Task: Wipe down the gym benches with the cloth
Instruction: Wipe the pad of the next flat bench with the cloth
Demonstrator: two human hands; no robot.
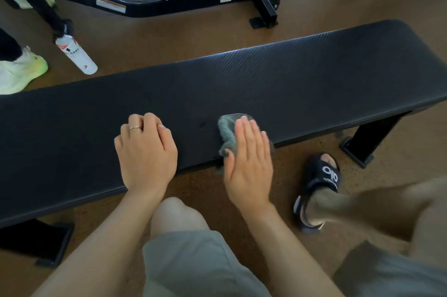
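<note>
We had the flat gym bench lying across in front of us, its black padded top serving as our worktop, and both our hands were on its near edge, a little apart from each other. Our right hand lay flat with straight fingers pressing the grey cloth onto the padding, the cloth bunched under the palm with one corner hanging just over the worktop's near edge. Our left hand, a ring on one finger, rested on the padding just left of the cloth with its fingers loosely curled and holding nothing. We judged the cloth soft, light and limp, so it would crumple and slide rather than keep any shape; it was best controlled by a flat palm spread over its middle, or gathered into a wad in the fingers. The textured padding looked firm and grippy, likely to drag on the cloth. Beyond the worktop's far edge a white bottle stood on the floor beside a black machine frame, and our sandalled foot stood just beside the worktop's right leg.
</note>
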